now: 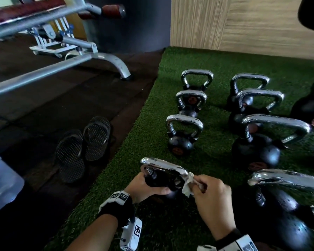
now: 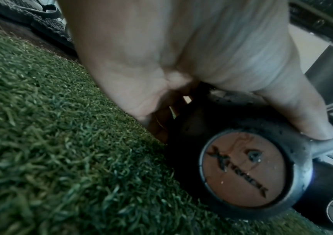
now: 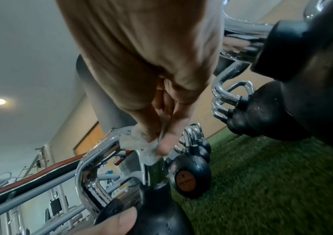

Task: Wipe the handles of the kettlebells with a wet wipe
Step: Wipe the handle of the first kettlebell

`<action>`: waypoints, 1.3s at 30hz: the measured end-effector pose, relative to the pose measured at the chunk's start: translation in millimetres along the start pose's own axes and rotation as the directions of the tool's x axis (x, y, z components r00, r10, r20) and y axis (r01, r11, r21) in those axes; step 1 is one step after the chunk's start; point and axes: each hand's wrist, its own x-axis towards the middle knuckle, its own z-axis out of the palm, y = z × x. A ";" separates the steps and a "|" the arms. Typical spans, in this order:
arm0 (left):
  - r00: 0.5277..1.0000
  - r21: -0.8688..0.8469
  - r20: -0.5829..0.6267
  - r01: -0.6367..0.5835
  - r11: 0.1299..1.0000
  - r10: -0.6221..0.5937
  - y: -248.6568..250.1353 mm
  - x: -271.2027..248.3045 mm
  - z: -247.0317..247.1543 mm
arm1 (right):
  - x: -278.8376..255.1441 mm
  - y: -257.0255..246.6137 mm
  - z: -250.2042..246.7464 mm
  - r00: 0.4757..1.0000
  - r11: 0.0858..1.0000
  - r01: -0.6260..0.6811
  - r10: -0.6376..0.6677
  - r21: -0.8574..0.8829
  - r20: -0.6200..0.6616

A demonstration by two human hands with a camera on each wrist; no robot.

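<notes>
A small black kettlebell (image 1: pixel 163 180) with a chrome handle (image 1: pixel 163 164) stands on the green turf (image 1: pixel 170 98), nearest me in the left row. My left hand (image 1: pixel 145 189) grips its black body (image 2: pixel 242 167), thumb across the front. My right hand (image 1: pixel 209 192) pinches a white wet wipe (image 1: pixel 188 186) against the right end of that handle (image 3: pixel 105 146); in the right wrist view the wipe (image 3: pixel 141 143) wraps the bar under my fingertips (image 3: pixel 164 146). Several more kettlebells (image 1: pixel 183 134) stand in rows behind and to the right.
A big kettlebell (image 1: pixel 279 205) stands close at my right wrist. A pair of black sandals (image 1: pixel 83 147) lies on the dark rubber floor left of the turf. A grey bench frame (image 1: pixel 105 60) stands at the back left, a wood-panelled wall (image 1: pixel 243 24) behind.
</notes>
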 end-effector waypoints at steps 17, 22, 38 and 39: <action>0.976 0.480 -0.144 0.214 0.851 -0.164 56.5 -66.4 -8.6 | -10.1 7.9 -12.7 0.873 0.923 -0.243 0.074 0.299 0.483; 0.990 -0.232 0.115 0.112 0.966 -0.087 85.3 -81.1 13.2 | -10.1 -26.5 -22.2 0.906 0.949 0.071 -0.191 0.309 0.378; 0.700 0.415 -0.474 -0.358 0.836 0.535 104.6 -72.2 -0.7 | 8.0 29.7 31.8 0.945 0.887 -0.293 0.214 0.356 0.246; 0.691 0.536 -0.425 -0.328 0.778 0.584 106.8 -67.4 4.6 | 8.6 33.3 41.9 0.916 0.848 -0.349 0.221 0.398 0.334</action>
